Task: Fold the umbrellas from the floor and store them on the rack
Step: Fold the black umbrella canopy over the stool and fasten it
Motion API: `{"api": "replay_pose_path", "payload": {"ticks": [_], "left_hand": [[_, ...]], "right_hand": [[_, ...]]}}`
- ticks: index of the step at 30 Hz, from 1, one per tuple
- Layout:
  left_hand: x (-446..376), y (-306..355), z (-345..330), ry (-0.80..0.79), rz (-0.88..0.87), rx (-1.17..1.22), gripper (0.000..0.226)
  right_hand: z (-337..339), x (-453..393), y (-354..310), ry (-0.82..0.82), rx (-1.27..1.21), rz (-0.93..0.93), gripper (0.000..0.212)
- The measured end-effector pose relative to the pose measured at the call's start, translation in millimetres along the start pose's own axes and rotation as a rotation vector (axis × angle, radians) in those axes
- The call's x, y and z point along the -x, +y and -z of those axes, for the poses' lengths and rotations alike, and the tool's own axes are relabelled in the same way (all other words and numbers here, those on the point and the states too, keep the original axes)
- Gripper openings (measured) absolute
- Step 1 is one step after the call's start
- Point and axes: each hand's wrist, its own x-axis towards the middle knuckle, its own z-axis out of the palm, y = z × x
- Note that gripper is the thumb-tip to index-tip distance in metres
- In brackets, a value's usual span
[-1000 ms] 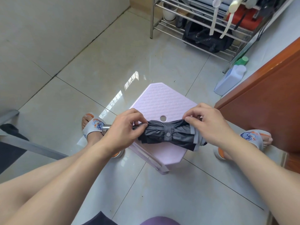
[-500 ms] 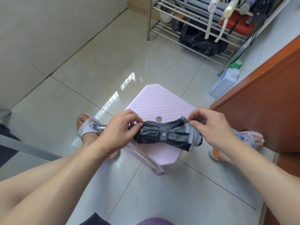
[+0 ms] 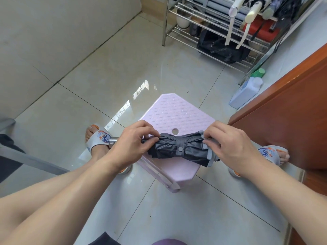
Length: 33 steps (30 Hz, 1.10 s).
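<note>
Head view. Umbrella [image 3: 178, 150]: dark grey, folded, strap snapped round middle, lying crosswise at frame centre over near edge of pink stool [image 3: 178, 112]. Left hand [image 3: 131, 145]: fingers curled, pinching canopy folds at handle end; metal handle tip shows left of hand. Right hand [image 3: 231, 144]: fingers curled, pinching grey-trimmed canopy end. Rack [image 3: 187, 35]: metal, upper right, rolled umbrellas on upper tier. White jug [image 3: 246, 92]: on floor at right, beside wooden door.

Both hands on umbrella [image 3: 178, 150] over pink stool [image 3: 177, 112]: left hand [image 3: 131, 147] pinches folds near handle end, right hand [image 3: 230, 144] pinches grey-trimmed edge. Strap snapped round middle. Rack [image 3: 221, 32] beyond.
</note>
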Motion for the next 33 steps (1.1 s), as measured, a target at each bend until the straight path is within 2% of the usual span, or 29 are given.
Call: {"api": "replay_pose_path", "payload": {"ticks": [4,9,14,19,21,23,26,28,29,33], "left_hand": [[2,-2,-3,0.024,-0.037,-0.026,0.012],[5,-2,-9,0.03,-0.146,-0.101,0.009],[10,0,-13,0.028,-0.205,-0.166,0.01],[17,1,-8,0.009,-0.248,-0.142,0.008],[23,3,-9,0.037,-0.189,-0.081,0.009],[28,5,-12,0.1,-0.1,-0.012,0.016],[29,5,-17,0.131,-0.043,0.004,0.019],[28,4,-15,0.111,-0.042,-0.002,0.008],[28,4,-13,0.105,-0.042,-0.009,0.01],[24,4,-8,0.07,-0.062,-0.003,0.016]], "right_hand": [[-4,5,-1,0.02,0.065,0.036,0.002],[-26,17,-6,0.224,0.119,0.026,0.017],[-46,26,-4,0.348,0.062,-0.004,0.007],[-38,33,-4,0.235,0.031,0.117,0.002],[-28,31,-4,0.215,0.013,0.143,0.02],[-17,24,-10,0.173,-0.056,0.087,0.03],[-7,22,-18,0.106,0.001,0.05,0.029],[-4,27,-19,0.072,0.075,0.103,0.023],[-4,30,-18,0.063,0.111,0.131,0.018],[-1,31,-23,0.098,0.239,0.168,0.015]]}}
